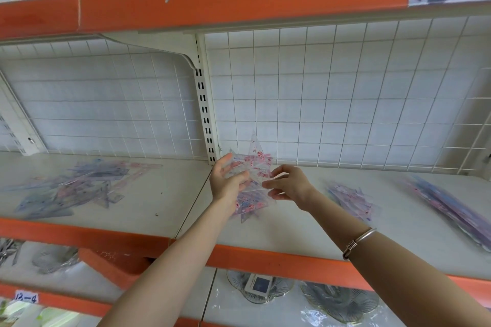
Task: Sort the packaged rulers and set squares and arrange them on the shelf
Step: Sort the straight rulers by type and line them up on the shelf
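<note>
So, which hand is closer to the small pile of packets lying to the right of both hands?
The right. The right hand is just left of that small pile; the left hand is farther left, gripping the set squares.

I see a fan of clear-packed set squares (252, 164) with pink print, raised above the shelf (292, 223). The left hand (225, 180) grips it and the right hand (289, 183) pinches it, one tip pointing up. More packs (249, 206) lie flat just below. A loose heap (71, 186) sprawls at left; a small stack (350, 199) and long rulers (449, 207) lie at right.
</note>
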Tool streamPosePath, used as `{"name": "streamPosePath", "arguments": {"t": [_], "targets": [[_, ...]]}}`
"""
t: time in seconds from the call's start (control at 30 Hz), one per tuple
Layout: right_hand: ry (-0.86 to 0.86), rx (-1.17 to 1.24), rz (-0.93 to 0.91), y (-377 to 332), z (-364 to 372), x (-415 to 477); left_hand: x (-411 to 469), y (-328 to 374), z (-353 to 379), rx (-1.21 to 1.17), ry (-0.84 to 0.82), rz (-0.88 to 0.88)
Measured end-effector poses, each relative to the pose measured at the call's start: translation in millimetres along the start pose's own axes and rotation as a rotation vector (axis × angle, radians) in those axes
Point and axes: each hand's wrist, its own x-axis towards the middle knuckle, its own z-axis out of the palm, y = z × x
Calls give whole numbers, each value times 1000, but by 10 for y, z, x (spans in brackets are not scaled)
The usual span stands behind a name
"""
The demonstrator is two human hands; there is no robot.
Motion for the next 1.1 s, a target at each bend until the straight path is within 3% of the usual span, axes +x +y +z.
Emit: {"name": "streamPosePath", "arguments": {"t": [0.47, 0.87, 1.1], "targets": [[-2, -65, -19, 33, -135, -3, 45, -73, 40, -22, 108, -18], [-41, -190, 68, 152, -116, 61, 175, 19, -176, -124, 393, 141], [-40, -438, -38, 192, 49, 106, 168, 51, -227, -144, 311, 106]]}}
